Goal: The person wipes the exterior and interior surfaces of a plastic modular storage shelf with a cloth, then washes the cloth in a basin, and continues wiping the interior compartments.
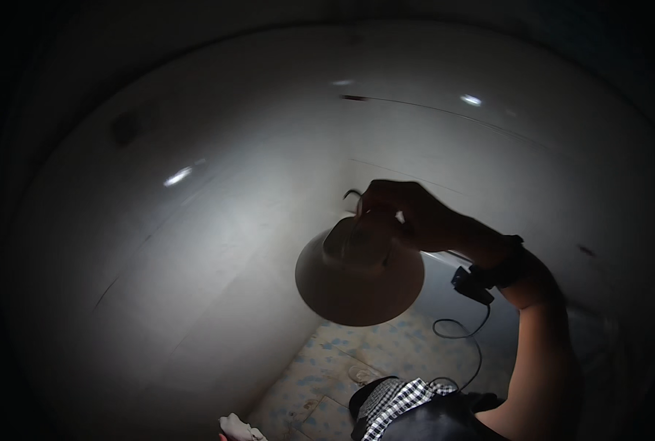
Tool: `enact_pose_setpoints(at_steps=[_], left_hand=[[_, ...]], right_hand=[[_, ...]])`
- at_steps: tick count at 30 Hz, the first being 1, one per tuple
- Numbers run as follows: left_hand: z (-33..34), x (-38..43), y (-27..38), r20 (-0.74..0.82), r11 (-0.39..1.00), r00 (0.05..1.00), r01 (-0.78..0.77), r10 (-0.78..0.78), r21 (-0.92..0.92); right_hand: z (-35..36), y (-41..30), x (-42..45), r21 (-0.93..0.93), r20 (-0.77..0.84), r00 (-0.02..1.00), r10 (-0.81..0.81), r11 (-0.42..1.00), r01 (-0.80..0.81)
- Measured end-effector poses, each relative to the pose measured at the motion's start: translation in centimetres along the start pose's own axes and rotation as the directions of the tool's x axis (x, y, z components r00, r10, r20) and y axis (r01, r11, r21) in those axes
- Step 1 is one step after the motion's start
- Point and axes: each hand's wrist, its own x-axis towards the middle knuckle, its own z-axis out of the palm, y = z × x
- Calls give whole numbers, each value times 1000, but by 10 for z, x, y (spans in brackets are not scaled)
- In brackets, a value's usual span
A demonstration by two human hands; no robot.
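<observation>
My right hand [401, 212] is raised in front of me, its fingers closed around the top of a lamp with a cone-shaped shade [360, 292]. The shade's wide rim faces down and away, and its outside is in shadow. A thin curved hook [352, 193] sticks out by my fingers. Only a sliver of my left hand [222, 437] shows at the bottom edge, against a crumpled white cloth-like thing [241, 428]; most of that hand is out of view.
Pale, smooth walls [222, 248] meet in a corner ahead, with bright reflections. A tiled floor [333, 380] with blue patches lies below. A black strap [506, 267] with a small device [472, 285] is on my right wrist; its cable [479, 353] loops down to my checked clothing [399, 405].
</observation>
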Motion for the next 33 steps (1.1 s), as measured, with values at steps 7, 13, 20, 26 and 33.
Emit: enact_pose_setpoints(at_steps=[7, 13, 20, 26, 33], left_hand=[[4, 116, 87, 5, 924, 957, 279, -291, 261], [15, 222, 49, 41, 831, 907, 366, -420, 418], [49, 404, 27, 164, 657, 720, 485, -675, 577], [145, 534, -21, 161, 643, 759, 397, -632, 655], [248, 519, -71, 614, 583, 552, -260, -564, 770]], right_hand=[[58, -73, -35, -125, -175, 956, 235, 958, -258], [66, -37, -57, -282, -407, 858, 313, 850, -444], [95, -27, -11, -392, -523, 820, 232, 789, -473], [114, -13, 64, -457, -586, 757, 288, 654, -603], [124, -32, 77, -392, -679, 678, 282, 641, -660]])
